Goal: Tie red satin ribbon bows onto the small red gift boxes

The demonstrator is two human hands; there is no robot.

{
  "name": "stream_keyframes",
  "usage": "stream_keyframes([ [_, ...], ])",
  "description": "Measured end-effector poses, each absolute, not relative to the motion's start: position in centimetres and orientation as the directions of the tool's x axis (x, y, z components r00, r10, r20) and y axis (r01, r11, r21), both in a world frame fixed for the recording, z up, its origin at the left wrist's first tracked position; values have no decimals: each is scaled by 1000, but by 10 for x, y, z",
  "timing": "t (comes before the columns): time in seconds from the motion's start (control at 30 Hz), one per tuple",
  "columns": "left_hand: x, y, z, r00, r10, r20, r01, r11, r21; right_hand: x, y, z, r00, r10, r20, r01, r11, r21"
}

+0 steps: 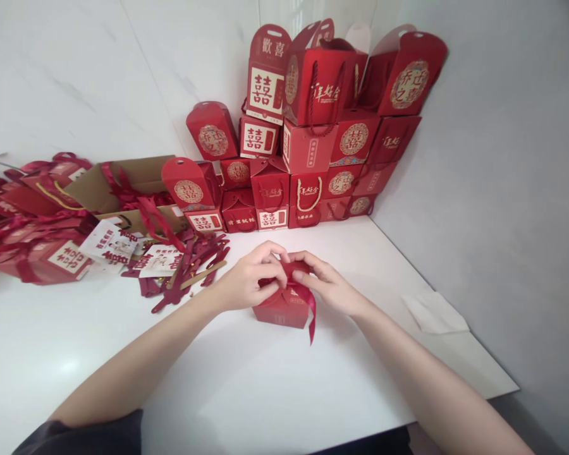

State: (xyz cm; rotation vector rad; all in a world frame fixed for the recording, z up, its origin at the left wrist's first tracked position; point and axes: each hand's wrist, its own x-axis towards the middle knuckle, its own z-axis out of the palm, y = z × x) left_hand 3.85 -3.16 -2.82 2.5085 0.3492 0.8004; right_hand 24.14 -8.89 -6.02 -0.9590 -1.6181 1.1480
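Note:
A small red gift box [281, 315] with folded-in top flaps stands on the white table in front of me. Dark red ribbon [312, 316] crosses its top, and one tail hangs down the right front side. My left hand [251, 278] is closed, with thumb and fingers curled on the ribbon over the box top. From the other side my right hand [329, 281] pinches at the ribbon, its forefinger arched over the flaps. The fingers hide part of the knot area, and I cannot see exactly how the ribbon runs there.
Stacked red gift boxes [355, 136] line the back wall. To the left lie a pile of dark red strips [194, 268], printed cards [161, 260], an open cardboard carton [88, 186] of ribbon, and ribboned boxes [42, 256]. A white sheet [434, 313] lies by the right wall.

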Motion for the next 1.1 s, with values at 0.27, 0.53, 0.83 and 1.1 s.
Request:
stream_keyframes([
  [0.27, 34, -23, -31, 833, 285, 475, 35, -883, 468, 247, -83, -63, -293, 928, 232, 94, 269, -959],
  [0.53, 34, -25, -13, 792, 444, 418, 237, -856, 460, 244, -83, -65, -252, 939, 232, 94, 262, -960],
  [0.83, 23, -17, 3, 849, 454, 272, 379, -880, 286, 244, -86, -62, -233, 943, 236, 183, 281, -942],
  [1.1, 22, -17, 4, 852, 511, 109, 360, -725, 586, 244, -86, -63, -253, 934, 253, 173, 301, -938],
])
